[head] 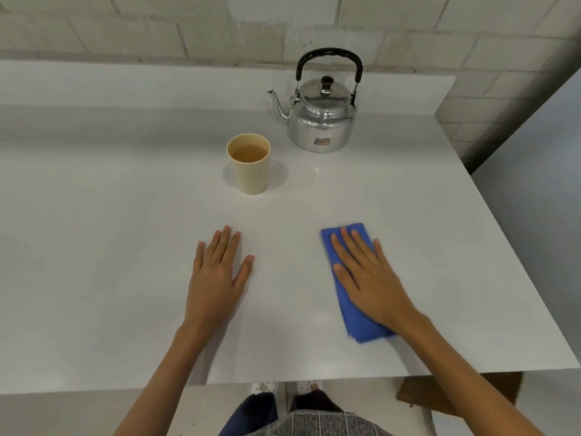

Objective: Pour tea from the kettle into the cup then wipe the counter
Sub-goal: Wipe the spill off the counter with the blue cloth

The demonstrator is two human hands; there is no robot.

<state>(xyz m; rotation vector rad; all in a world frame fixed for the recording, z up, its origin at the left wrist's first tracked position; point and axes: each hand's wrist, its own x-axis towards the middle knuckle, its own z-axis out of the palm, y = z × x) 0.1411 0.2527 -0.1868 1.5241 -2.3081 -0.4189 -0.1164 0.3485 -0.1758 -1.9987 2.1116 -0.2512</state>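
A shiny metal kettle [322, 121] with a black handle stands upright at the back of the white counter [125, 247], spout pointing left. In front of it and to the left stands a beige cup [250, 171] holding brown tea. My right hand [366, 275] lies flat, fingers spread, on a folded blue cloth [355, 322] that rests on the counter near the front right. My left hand [218, 272] lies flat on the bare counter, palm down, holding nothing, well short of the cup.
A pale brick wall [220, 26] runs behind the counter. The counter's right edge [503, 231] drops off diagonally, and its front edge [314, 380] is near my body. A brown cardboard piece [440, 398] lies on the floor below.
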